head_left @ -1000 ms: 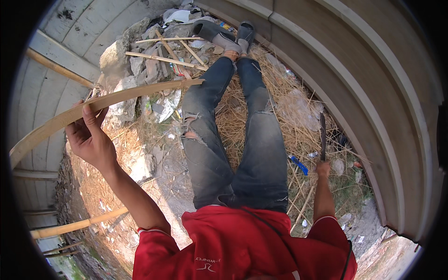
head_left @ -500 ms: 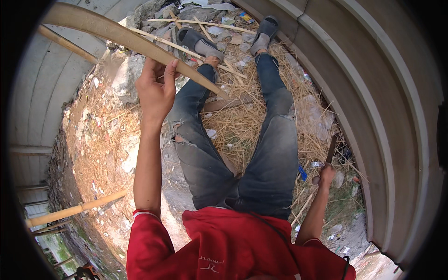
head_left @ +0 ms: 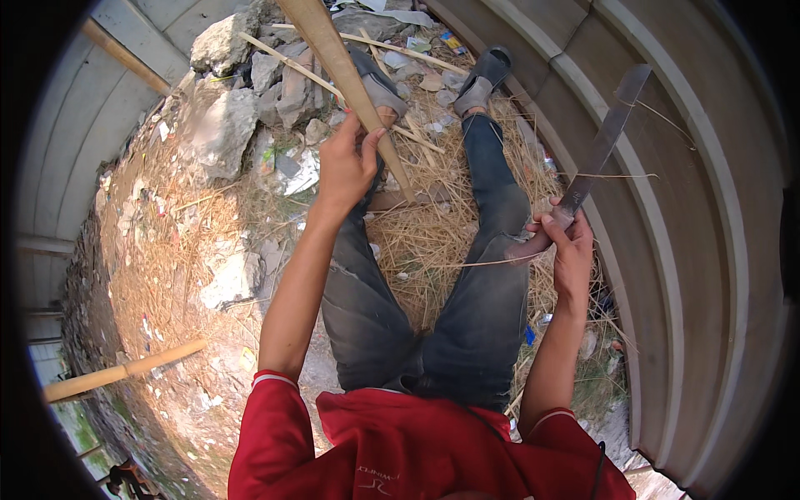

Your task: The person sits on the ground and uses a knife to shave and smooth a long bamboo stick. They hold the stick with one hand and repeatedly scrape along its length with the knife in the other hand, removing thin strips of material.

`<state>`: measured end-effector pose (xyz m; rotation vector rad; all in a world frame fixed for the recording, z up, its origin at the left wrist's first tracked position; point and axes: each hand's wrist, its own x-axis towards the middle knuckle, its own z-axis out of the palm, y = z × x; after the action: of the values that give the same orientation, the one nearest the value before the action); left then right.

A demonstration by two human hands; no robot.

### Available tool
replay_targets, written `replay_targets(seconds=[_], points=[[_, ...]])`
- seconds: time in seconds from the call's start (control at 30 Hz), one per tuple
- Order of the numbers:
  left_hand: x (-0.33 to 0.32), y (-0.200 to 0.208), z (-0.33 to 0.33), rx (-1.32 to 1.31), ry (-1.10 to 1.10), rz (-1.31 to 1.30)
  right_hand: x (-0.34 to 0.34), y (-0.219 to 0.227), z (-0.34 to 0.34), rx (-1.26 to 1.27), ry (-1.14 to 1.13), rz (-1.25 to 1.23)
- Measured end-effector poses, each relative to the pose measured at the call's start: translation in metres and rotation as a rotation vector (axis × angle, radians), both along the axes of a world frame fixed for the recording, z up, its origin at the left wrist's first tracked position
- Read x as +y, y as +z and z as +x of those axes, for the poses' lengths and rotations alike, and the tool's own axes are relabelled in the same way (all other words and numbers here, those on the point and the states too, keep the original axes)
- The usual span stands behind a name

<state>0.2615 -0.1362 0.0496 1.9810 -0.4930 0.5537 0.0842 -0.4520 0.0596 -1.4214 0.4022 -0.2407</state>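
Note:
My left hand (head_left: pixel 346 162) grips a long split bamboo slat (head_left: pixel 333 62) near its lower end, thumb on one side and fingers on the other. The slat slants down over my left shin, its tip between my legs and its upper end beyond the top of the view. In my right hand (head_left: pixel 572 254) is a machete (head_left: pixel 607 137), held by its curved brownish handle beside my right knee. The dark blade points up and to the right, over the corrugated sheet wall. Thin straw-like slivers cross the blade and handle.
Straw-like shavings (head_left: pixel 417 250) cover the ground between my legs. A wooden block (head_left: pixel 429 197) lies under the slat's tip. Rocks (head_left: pixel 223 133) and thin bamboo strips (head_left: pixel 292 67) lie ahead on the left. The corrugated wall (head_left: pixel 667 250) curves close along the right; a bamboo pole (head_left: pixel 125 372) is at left.
My right hand has risen from beside my right thigh, bringing the machete up with its blade pointing upward. My left hand has moved right, and the slat now stands steeper.

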Motion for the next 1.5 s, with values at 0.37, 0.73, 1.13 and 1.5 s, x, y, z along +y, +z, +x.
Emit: replay_targets(seconds=[0.37, 0.73, 1.13, 1.5], points=[[0.009, -0.016, 0.021, -0.001, 0.055, 0.061, 0.156, -0.057, 0.058, 0.028, 0.05, -0.062], [0.015, -0.022, 0.042, -0.001, 0.057, 0.019, 0.141, -0.195, 0.032, 0.381, 0.295, -0.38], [0.016, -0.018, 0.024, 0.033, 0.107, 0.028, 0.173, -0.264, -0.034, 0.495, 0.279, -0.586], [0.043, -0.039, -0.005, 0.074, 0.206, -0.068, 0.198, -0.113, 0.018, -0.047, -0.067, -0.126]])
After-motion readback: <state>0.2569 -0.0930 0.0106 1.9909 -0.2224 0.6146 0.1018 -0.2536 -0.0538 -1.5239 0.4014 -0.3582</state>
